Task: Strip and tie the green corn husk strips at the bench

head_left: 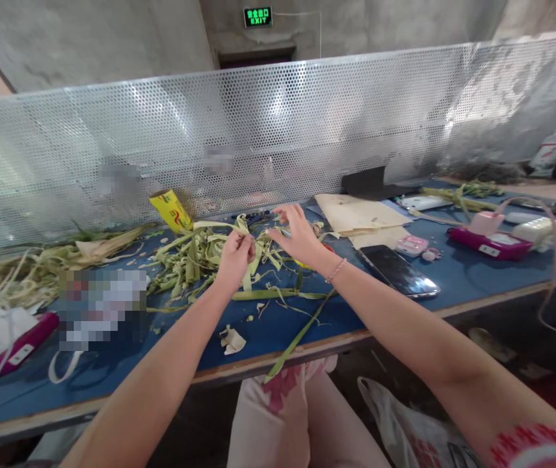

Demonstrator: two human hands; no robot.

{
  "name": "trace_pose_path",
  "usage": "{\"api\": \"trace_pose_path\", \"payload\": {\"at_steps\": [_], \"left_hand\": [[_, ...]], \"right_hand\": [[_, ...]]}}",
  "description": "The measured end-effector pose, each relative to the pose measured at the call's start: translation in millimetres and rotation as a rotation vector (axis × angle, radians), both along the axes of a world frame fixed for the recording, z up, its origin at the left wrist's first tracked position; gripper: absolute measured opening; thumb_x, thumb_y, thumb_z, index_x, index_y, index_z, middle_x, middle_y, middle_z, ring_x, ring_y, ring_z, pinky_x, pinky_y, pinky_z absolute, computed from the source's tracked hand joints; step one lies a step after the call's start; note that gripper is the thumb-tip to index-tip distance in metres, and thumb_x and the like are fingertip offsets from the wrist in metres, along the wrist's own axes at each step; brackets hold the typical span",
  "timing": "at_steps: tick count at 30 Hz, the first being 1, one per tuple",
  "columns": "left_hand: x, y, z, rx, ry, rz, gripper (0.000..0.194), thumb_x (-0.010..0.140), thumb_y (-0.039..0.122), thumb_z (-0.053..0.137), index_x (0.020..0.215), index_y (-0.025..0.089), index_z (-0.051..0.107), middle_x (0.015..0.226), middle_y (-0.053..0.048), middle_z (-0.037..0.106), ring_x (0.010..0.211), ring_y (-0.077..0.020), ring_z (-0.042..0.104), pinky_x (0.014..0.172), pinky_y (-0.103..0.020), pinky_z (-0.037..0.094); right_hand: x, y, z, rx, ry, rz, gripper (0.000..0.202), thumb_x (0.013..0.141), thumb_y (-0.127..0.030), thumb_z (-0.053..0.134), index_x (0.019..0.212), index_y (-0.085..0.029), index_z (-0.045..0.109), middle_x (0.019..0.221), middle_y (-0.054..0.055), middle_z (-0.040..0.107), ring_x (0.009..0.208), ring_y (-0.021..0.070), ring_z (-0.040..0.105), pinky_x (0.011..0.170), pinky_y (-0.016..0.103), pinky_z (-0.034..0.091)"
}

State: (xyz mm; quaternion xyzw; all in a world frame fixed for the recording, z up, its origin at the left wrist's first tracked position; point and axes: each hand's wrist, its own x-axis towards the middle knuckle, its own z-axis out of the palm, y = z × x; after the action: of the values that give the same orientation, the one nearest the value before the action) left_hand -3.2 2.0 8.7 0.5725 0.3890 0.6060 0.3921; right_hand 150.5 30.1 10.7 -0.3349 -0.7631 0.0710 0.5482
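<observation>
I have my left hand [238, 252] pinched shut on a pale green strip [242, 223], above the middle of the blue table [326, 322]; my right hand [298, 233] is open just beside it, fingers spread and slightly curved; from here I see the pile [187, 260] of stalks and shreds left of my hands, with a yellow can [173, 211] behind it; a long leaf [298, 344] hangs over the table's front edge; a phone [397, 270] lies right of my right wrist, near tan paper [350, 214].
</observation>
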Motion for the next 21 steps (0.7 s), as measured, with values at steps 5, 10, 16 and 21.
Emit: {"api": "trace_pose_path", "payload": {"at_steps": [5,10,16,21], "left_hand": [[-1.0,1.2,-0.1,-0.003,-0.057,-0.024,0.011,0.075,0.024,0.049,0.071,0.018,0.041,0.045,0.007,0.044,0.035,-0.0023,0.028,0.039,-0.016,0.021],[-1.9,3.0,-2.4,0.011,-0.101,-0.105,0.01,0.072,0.022,0.051,0.074,0.018,0.042,0.047,0.006,0.047,0.038,-0.0034,0.033,0.042,-0.017,0.025],[-1.4,3.8,-1.6,-0.002,-0.1,-0.077,0.008,0.07,0.021,0.052,0.072,0.017,0.044,0.048,0.006,0.047,0.039,-0.0039,0.034,0.042,-0.018,0.025],[-3.8,7.7,-5.2,0.031,-0.029,-0.002,0.009,0.07,0.022,0.054,0.07,0.017,0.047,0.051,0.004,0.048,0.042,-0.0051,0.039,0.044,-0.02,0.03]], "right_hand": [[0.3,9.5,-5.6,-0.536,-0.133,0.208,0.013,0.068,-0.025,0.051,0.075,-0.014,0.053,0.078,0.004,0.053,0.074,0.0148,0.048,0.07,0.03,0.038],[-14.6,6.5,-16.0,-0.613,-0.071,0.642,0.014,0.069,-0.024,0.052,0.078,-0.014,0.053,0.074,-0.001,0.053,0.069,0.0098,0.046,0.069,0.025,0.038],[-18.6,2.9,-14.0,-0.619,0.129,0.55,0.013,0.071,-0.027,0.051,0.068,-0.014,0.05,0.061,-0.003,0.048,0.057,0.0073,0.044,0.058,0.022,0.036],[-14.2,0.1,-9.5,-0.622,0.121,0.482,0.022,0.074,-0.034,0.05,0.062,-0.016,0.045,0.051,-0.005,0.038,0.045,0.0055,0.033,0.046,0.022,0.026]]}}
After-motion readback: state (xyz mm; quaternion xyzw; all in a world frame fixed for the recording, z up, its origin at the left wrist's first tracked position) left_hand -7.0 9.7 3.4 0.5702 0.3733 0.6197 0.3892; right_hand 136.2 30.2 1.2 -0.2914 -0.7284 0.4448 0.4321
